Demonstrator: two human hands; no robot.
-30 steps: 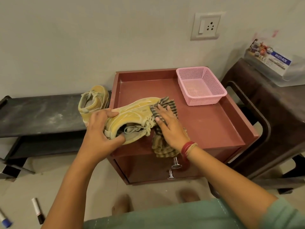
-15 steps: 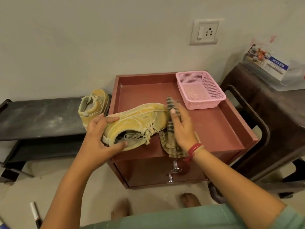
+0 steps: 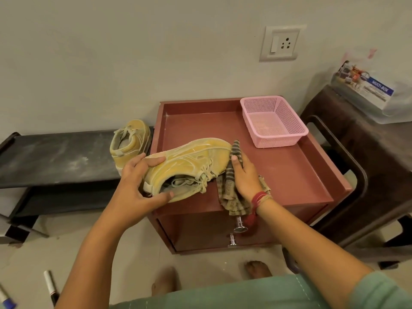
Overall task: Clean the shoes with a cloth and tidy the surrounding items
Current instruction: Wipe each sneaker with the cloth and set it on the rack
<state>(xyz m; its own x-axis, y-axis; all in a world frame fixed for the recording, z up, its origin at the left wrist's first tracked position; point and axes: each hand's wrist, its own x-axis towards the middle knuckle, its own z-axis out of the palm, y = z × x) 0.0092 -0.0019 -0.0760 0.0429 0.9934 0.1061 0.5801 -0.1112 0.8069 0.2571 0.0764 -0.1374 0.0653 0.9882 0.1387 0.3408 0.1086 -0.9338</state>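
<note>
Setting: room in a home, probably an entry or storage corner.
Evidence: plain painted wall point(image 3: 133, 52) with switch-and-socket plate point(image 3: 279, 43); small maroon cabinet point(image 3: 278, 175), tray-like top, two metal drawer knobs point(image 3: 239, 225); pink plastic basket point(image 3: 278, 141) at its far right corner; low dusty black shelf point(image 3: 55, 157) at left carrying a yellow shoe point(image 3: 131, 141); brown plastic stool point(image 3: 367, 152) at right bearing a labelled storage box point(image 3: 367, 90); pale floor point(image 3: 66, 253), bare feet point(image 3: 258, 268).

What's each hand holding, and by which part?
Left hand grips the yellow shoe at its heel end. Right hand holds the striped cloth around its middle, against the shoe's toe.
</note>
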